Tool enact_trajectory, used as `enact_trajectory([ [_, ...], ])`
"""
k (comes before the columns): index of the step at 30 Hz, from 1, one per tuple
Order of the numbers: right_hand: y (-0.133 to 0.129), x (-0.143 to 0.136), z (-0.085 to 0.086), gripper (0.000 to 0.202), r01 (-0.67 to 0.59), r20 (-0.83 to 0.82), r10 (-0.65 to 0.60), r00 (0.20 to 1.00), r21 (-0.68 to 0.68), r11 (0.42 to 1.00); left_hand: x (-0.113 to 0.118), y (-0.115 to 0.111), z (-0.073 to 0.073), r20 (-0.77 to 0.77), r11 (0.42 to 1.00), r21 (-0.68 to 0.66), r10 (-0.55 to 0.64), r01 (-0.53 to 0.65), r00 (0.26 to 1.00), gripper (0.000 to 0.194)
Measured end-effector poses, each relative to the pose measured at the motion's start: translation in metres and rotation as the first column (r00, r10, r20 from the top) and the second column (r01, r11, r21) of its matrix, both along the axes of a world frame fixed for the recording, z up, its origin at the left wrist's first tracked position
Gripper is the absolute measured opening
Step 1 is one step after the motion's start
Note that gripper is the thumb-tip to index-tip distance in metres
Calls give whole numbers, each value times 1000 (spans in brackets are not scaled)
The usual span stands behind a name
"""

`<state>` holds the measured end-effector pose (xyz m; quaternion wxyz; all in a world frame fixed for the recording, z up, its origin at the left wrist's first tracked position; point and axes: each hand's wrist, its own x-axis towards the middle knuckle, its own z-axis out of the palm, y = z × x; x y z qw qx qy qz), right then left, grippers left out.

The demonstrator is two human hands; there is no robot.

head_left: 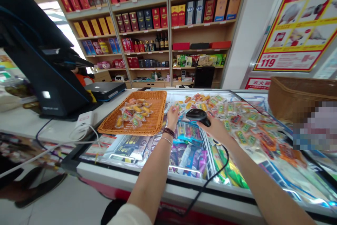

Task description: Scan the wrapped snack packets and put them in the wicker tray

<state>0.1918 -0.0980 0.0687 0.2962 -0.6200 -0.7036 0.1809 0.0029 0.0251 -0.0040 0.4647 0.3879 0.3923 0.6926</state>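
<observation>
My right hand point(214, 129) is closed round a black corded barcode scanner point(197, 114), whose head points left toward my other hand. My left hand point(173, 116), with beaded bracelets at the wrist, pinches a small clear-wrapped snack packet point(180, 108) above the freezer's glass top. Just left of it, an orange wicker tray point(155, 112) holds several similar wrapped packets point(137, 109). Many more loose packets point(240, 119) lie spread over the glass to the right of the scanner. The scanner's cable loops down toward the freezer's front edge.
A black checkout terminal point(60, 91) and a flat black device point(105, 90) stand on the left counter, with a white box point(84, 119) and cables. A brown wicker basket point(302, 93) sits at the right. Another person's feet point(39, 186) show at lower left.
</observation>
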Motion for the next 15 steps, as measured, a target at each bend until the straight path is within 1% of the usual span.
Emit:
enact_trajectory([
  [4,0,-1,-2,26,4,28,-5,1000,17,1000,-2,0,1,-32,1000,-29,-12,11,999,35],
  [9,1,0,-2,26,4,51,-6,999,34,999,-1,0,1,-57,1000,12,-17,18,998,36],
  [13,2,-1,-3,26,11,54,-13,998,35,999,-1,-1,0,-95,998,56,16,-11,995,38],
  [15,2,-1,-3,25,5,38,-6,999,40,999,-1,-1,-1,-100,998,54,20,-14,995,38],
])
